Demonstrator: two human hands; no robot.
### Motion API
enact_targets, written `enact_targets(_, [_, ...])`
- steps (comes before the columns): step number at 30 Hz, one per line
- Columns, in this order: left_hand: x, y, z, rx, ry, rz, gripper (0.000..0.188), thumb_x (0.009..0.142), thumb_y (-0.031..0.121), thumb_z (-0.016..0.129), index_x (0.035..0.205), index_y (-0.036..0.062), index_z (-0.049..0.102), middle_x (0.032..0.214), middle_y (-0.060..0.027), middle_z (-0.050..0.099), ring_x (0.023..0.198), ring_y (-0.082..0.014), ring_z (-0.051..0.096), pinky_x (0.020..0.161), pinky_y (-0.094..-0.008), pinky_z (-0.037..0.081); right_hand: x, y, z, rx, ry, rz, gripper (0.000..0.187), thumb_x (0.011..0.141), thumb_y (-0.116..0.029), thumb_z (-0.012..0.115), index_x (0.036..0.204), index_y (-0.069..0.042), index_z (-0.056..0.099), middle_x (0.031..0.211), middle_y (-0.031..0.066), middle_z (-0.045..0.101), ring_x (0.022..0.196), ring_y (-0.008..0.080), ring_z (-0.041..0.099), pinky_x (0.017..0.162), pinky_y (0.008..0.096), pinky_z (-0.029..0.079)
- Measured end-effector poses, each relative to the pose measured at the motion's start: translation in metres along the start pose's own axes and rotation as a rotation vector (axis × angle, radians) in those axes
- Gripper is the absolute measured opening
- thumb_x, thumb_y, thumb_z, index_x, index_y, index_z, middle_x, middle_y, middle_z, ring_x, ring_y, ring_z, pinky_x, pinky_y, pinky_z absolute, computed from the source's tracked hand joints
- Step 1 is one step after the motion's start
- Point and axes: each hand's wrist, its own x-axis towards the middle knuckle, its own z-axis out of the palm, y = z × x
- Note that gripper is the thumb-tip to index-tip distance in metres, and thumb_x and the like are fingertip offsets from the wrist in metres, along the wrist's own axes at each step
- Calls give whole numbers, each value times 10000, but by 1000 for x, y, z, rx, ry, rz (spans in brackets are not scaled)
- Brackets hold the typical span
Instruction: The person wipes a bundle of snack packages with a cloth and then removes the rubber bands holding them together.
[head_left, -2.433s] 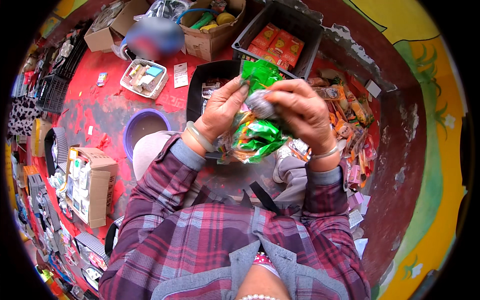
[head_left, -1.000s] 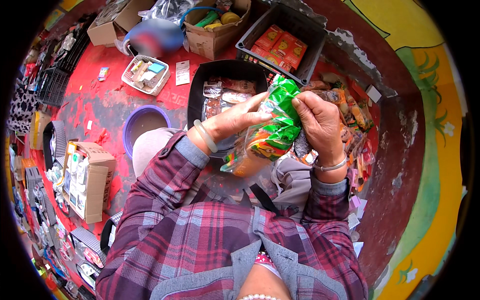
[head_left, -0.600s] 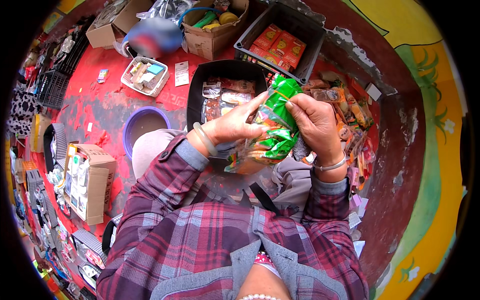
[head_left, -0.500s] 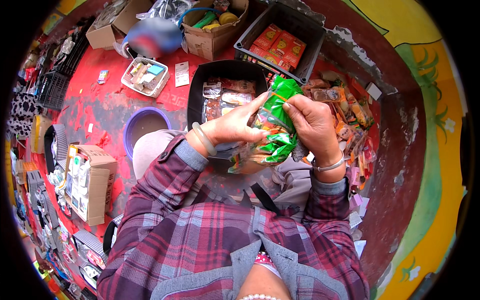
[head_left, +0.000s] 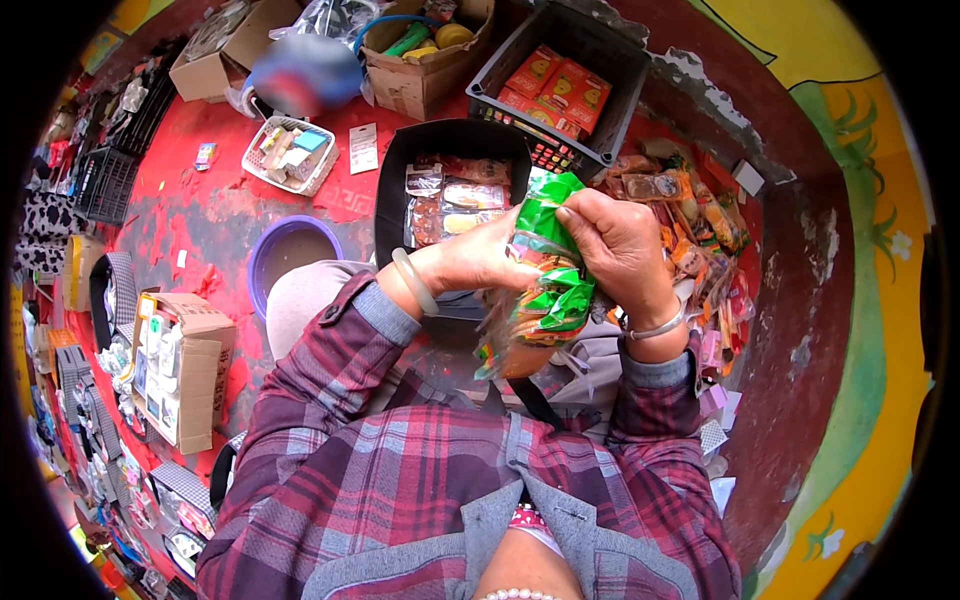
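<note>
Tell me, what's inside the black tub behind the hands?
The black tub holds clear packets of brownish snacks. The left hand and green packet cover its near part, so what lies there is hidden.

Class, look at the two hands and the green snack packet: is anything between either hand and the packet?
Nothing visible is. The left hand and the right hand both grip the green snack packet directly, held up in front of the black tray.

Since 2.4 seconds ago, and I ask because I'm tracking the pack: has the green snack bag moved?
Yes. The green snack bag has dropped lower and toward the person, away from the dark crate of orange boxes, held in both the left hand and right hand.
</note>
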Motion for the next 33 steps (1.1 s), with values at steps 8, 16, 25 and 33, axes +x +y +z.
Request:
enact_targets(8, [3,5,-4,246,261,140,739,641,189,789,1287,8,480,1131,-86,609,1017,-138,558,913,-290,443,3,9,-46,448,588,200,199,970,-185,563,983,-11,659,775,-6,575,720,62,504,631,214,407])
enact_targets(16, [5,6,-1,401,284,155,678,636,185,781,1238,13,521,1066,-88,623,979,-152,576,895,-302,454,10,-7,-13,402,-126,-135,192,782,-15,685,974,-19,684,991,72,624,939,172,593,839,292,470])
enact_targets(25, [-1,5,-3,88,169,192,758,628,144,765,1308,-7,465,1170,-68,575,1064,-123,521,962,-282,415,4,22,-37,733,-386,-24,227,722,99,650,913,-4,717,968,63,615,916,165,599,805,270,477])
enact_targets(33, [-6,21,-4,-19,246,251,820,677,132,806,1370,-7,392,1257,-72,547,1125,-148,529,986,-306,415,-4,24,-65,34,86,3,202,735,111,610,875,-17,680,912,82,616,840,186,615,738,274,491])
